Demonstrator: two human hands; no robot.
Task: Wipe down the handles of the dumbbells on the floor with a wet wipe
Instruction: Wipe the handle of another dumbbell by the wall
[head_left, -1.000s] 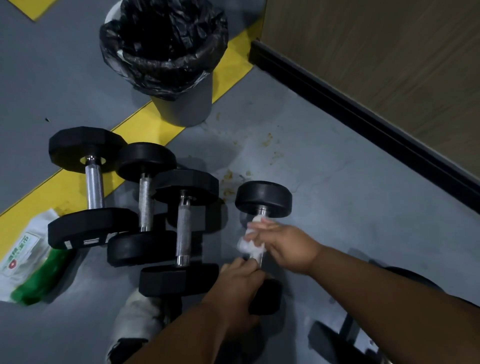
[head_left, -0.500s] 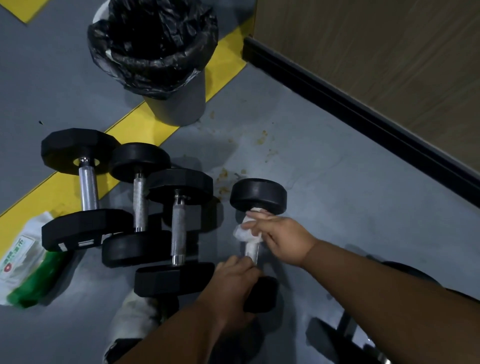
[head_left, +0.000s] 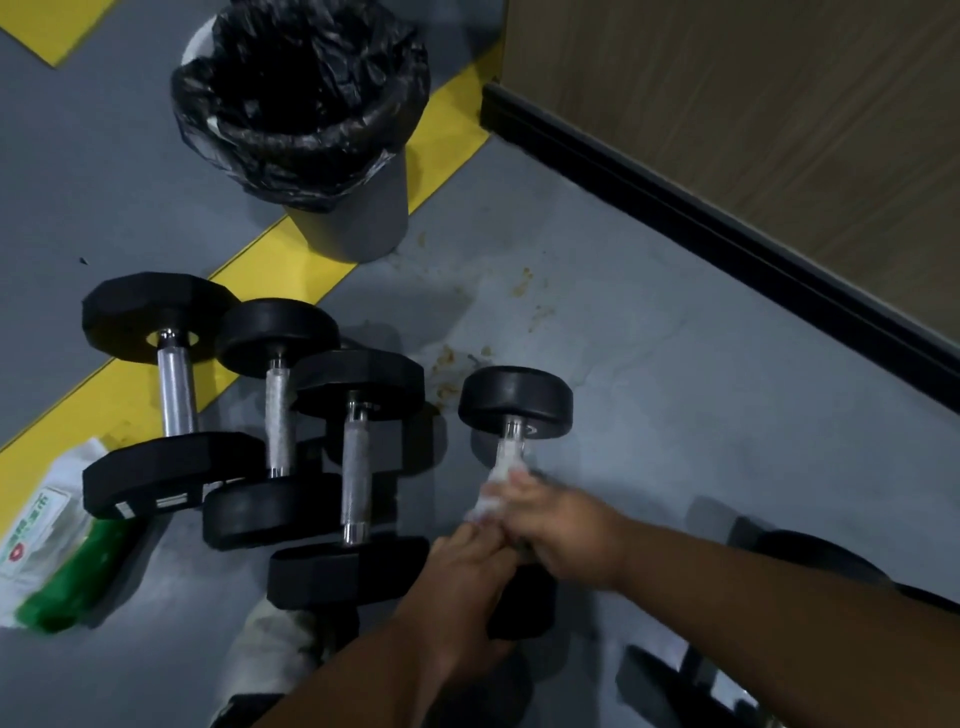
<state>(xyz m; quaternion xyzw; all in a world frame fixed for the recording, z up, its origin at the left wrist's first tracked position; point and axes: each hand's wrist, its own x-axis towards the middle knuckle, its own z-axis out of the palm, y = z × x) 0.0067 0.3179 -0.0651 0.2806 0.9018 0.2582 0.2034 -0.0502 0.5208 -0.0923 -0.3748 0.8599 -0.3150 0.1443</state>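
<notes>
My right hand has slid down the bar toward me since a second ago: it was up near the far plate then, and now the upper stretch of the handle shows bare, with the wipe bunched low in my curled fingers, so I judge this is one stroke of the rubbing and this bar is close to done

Wall at 1 o'clock: brown, wood-grained, with a black skirting. Floor: smooth grey, a yellow stripe, brownish stains at 12 from my hands. Bin at 11: a grey cylinder lined with a crinkled black bag. Three more dumbbells lie side by side at 9 to 10, with matte black plates and knurled steel bars, and I can't tell whether they've been wiped. My dumbbell lies pointing to 12, its near plate under my left hand, whose fingers curl over it to steady it. Wipe pack at 8: glossy white and green
</notes>
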